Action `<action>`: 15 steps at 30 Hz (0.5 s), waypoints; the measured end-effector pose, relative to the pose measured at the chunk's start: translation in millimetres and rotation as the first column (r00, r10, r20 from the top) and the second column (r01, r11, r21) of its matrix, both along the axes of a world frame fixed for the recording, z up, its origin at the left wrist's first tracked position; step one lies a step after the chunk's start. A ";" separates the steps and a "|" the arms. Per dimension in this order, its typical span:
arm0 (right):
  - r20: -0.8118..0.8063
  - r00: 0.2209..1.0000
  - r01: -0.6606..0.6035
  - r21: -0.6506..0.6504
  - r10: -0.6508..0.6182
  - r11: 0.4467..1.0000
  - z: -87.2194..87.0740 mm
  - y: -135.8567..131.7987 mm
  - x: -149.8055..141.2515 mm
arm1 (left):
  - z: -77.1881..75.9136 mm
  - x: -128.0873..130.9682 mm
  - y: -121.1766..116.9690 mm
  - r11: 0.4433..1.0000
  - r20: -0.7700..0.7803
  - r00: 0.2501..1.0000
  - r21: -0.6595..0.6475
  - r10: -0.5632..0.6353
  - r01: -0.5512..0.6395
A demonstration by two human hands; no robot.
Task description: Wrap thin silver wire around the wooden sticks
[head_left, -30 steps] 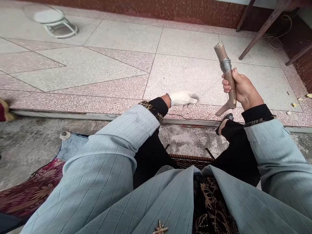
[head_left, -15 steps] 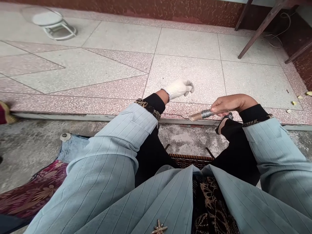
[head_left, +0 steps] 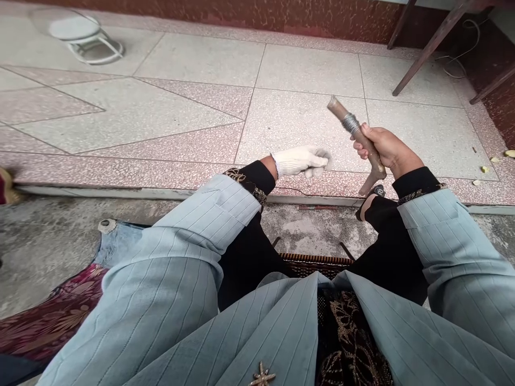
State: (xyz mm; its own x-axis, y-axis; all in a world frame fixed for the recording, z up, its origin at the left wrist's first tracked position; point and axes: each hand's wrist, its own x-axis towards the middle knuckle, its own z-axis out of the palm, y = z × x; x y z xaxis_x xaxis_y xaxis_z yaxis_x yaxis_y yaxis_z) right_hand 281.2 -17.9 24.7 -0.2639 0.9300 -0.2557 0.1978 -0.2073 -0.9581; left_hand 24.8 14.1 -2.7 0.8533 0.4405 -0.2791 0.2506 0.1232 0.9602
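My right hand [head_left: 380, 145], bare, is closed around a forked wooden stick [head_left: 368, 147]. Thin silvery wire [head_left: 351, 124] is wound in many turns near the stick's upper end. The stick tilts up to the left, and its short bent end points down by my right foot. My left hand [head_left: 301, 161], in a white knitted glove with greyish fingertips, hovers left of the stick, apart from it. Its thumb and fingers are curled together; anything between them is too small to make out. A thin dark strand [head_left: 295, 190] shows below the glove, at the step's edge.
A low white stool [head_left: 86, 37] stands at the far left on the tiled floor [head_left: 193, 59]. Dark table legs [head_left: 426, 48] and a pale cable are at the back right. A thin reddish rod [head_left: 317, 207] lies below the step. Someone's patterned clothing [head_left: 60, 305] is at my left.
My right hand has lifted and turned the stick from nearly level to steeply tilted, its wire-wound end rising. My left hand has moved slightly right and down, its fingers curling closer together.
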 end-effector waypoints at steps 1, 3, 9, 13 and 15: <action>-0.039 0.999 -0.028 0.019 0.029 0.999 3.2 -3.0 0.0 | -5.1 1.8 1.0 1.000 -0.017 1.000 -0.001 -0.009 0.009; -0.098 0.990 -0.103 0.036 0.106 0.994 7.9 -9.5 0.3 | -12.4 5.0 4.0 1.000 -0.048 0.999 0.016 -0.009 0.010; -0.169 0.830 -0.550 -0.092 0.531 0.830 10.7 -25.1 -7.1 | -5.0 11.4 9.2 0.967 -0.133 0.980 0.226 0.149 -0.116; -0.029 0.702 -0.705 -0.173 0.711 0.688 12.2 -25.3 -17.5 | 4.5 7.8 11.2 0.951 -0.128 0.981 0.292 0.147 -0.104; 0.054 0.665 -0.718 -0.227 0.745 0.658 9.7 -22.3 -19.1 | 6.2 4.5 12.0 0.956 -0.121 0.985 0.279 0.126 -0.088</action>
